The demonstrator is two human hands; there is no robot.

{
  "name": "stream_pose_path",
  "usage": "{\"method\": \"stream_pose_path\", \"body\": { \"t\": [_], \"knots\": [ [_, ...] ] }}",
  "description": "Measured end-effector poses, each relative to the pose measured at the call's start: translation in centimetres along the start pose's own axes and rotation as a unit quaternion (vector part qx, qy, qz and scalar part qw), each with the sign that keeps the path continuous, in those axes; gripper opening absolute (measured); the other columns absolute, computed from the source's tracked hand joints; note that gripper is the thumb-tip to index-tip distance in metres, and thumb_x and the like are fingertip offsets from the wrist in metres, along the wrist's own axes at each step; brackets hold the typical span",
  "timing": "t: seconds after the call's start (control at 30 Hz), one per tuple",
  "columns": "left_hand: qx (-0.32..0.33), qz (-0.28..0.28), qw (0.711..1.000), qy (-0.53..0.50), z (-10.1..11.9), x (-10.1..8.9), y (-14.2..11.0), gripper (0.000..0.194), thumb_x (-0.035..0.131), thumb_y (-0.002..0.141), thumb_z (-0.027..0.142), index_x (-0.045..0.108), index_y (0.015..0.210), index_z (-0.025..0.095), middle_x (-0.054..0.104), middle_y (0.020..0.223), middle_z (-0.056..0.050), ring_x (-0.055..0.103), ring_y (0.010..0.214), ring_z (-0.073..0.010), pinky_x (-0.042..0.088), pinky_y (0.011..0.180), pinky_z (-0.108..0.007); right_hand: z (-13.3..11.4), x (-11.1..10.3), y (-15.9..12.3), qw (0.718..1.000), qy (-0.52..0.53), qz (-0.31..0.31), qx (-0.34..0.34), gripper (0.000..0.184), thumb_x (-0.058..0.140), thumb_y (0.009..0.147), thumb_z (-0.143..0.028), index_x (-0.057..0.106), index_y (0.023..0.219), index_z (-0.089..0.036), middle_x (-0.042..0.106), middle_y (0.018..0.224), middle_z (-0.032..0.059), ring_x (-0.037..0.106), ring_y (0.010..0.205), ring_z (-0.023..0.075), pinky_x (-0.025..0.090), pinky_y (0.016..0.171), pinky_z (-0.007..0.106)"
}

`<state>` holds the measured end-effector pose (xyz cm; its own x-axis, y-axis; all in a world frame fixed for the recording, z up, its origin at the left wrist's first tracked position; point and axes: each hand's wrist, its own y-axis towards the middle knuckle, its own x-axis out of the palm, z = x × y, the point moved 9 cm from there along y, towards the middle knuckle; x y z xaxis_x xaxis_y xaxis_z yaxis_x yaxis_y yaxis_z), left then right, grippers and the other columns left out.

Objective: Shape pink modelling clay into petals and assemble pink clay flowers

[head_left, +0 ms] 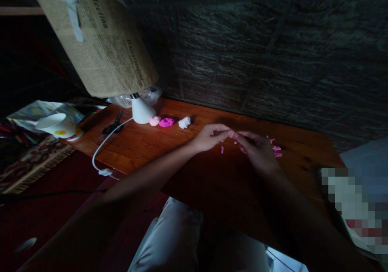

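Dark bricks [257, 41] make a rough, bumpy wall behind a smooth, shiny wooden table [142, 144]. Over the table, I pinch a tiny pink piece [231, 134] with my left hand [210, 137] and my right hand [257, 147]. It sits between the fingertips of both hands, where they meet. It looks small and soft, but my fingers hide most of it, so I cannot tell its whole shape. My left thumb and finger squeeze it from one side, and my right thumb and finger squeeze it from the other.

Near my right hand lie some thin, torn-looking pink bits [277, 150], flat and crumbly. One skinny pink strip [222, 149] lies alone just below my left hand.

Farther to the left are three lumps in a row. One is a round, pale pink lump [154, 121], right beside the smooth white lamp base [142, 111]. Next is a flat, bright pink lump [166, 122], then a bumpy white lump [184, 122] a little apart.

On top of the lamp is a big tan shade [101, 47] with print like a newspaper. A thin white cord [98, 148] curves down past dark scissors [113, 127]. A round paper cup [53, 123] stands at the far left.
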<state>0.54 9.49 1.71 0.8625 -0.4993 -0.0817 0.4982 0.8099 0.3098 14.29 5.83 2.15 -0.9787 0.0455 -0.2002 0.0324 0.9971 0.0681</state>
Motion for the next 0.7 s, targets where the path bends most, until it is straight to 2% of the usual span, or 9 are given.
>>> {"method": "stream_pose_path", "body": {
  "t": [0.2,0.37,0.47,0.53,0.6,0.7],
  "knots": [
    [0.015,0.004,1.0,0.003,0.3,0.1,0.0,0.033,0.069,0.088,0.046,0.071,0.091,0.013,0.069,0.081,-0.003,0.055,0.066,-0.0086,0.044,0.06,-0.022,-0.2,0.0,0.0,1.0,-0.018,-0.007,-0.02,0.043,0.077,0.075,-0.059,0.079,0.097,-0.022,0.072,0.078,0.0038,0.058,0.062,0.0139,0.047,0.054,0.027],
    [0.008,-0.007,1.0,0.023,0.2,0.2,0.1,0.032,0.062,0.093,0.044,0.07,0.09,0.014,0.069,0.08,-0.003,0.055,0.063,-0.0086,0.044,0.061,-0.024,-0.9,-0.4,0.0,0.998,-0.052,0.011,-0.047,0.04,0.076,0.077,-0.057,0.078,0.09,-0.02,0.073,0.079,0.0047,0.058,0.061,0.0144,0.05,0.06,0.03],
    [0.016,0.019,0.992,0.122,0.5,-0.6,0.0,0.032,0.058,0.095,0.042,0.069,0.085,0.014,0.069,0.077,-0.003,0.056,0.063,-0.0097,0.043,0.062,-0.025,-0.8,-0.9,0.1,0.997,-0.05,0.032,-0.041,0.042,0.075,0.076,-0.059,0.076,0.091,-0.019,0.072,0.073,0.0036,0.058,0.058,0.0147,0.049,0.058,0.031],
    [0.019,0.032,0.972,0.231,0.9,-1.2,-0.2,0.033,0.061,0.094,0.041,0.067,0.076,0.015,0.066,0.068,-0.001,0.054,0.061,-0.0102,0.039,0.06,-0.025,-0.7,-1.2,0.2,0.998,-0.042,0.042,-0.034,0.042,0.074,0.077,-0.059,0.074,0.09,-0.018,0.067,0.065,0.0012,0.056,0.055,0.0142,0.046,0.056,0.03],
    [0.011,0.005,0.945,0.327,1.0,-1.1,-0.5,0.036,0.063,0.092,0.042,0.064,0.068,0.016,0.061,0.06,0.001,0.05,0.056,-0.0102,0.033,0.057,-0.026,-0.6,-1.1,0.3,0.998,-0.036,0.034,-0.032,0.042,0.072,0.079,-0.06,0.071,0.087,-0.018,0.06,0.058,-0.0015,0.053,0.053,0.0134,0.043,0.054,0.029],
    [0.0,-0.049,0.924,0.38,1.0,-0.4,-1.0,0.036,0.065,0.09,0.045,0.066,0.07,0.016,0.064,0.063,0.0,0.052,0.056,-0.0109,0.032,0.058,-0.027,-0.6,-0.8,0.4,0.999,-0.021,0.017,-0.03,0.042,0.072,0.078,-0.061,0.07,0.085,-0.019,0.054,0.055,-0.0039,0.05,0.052,0.0124,0.04,0.053,0.028]
  ]
}}
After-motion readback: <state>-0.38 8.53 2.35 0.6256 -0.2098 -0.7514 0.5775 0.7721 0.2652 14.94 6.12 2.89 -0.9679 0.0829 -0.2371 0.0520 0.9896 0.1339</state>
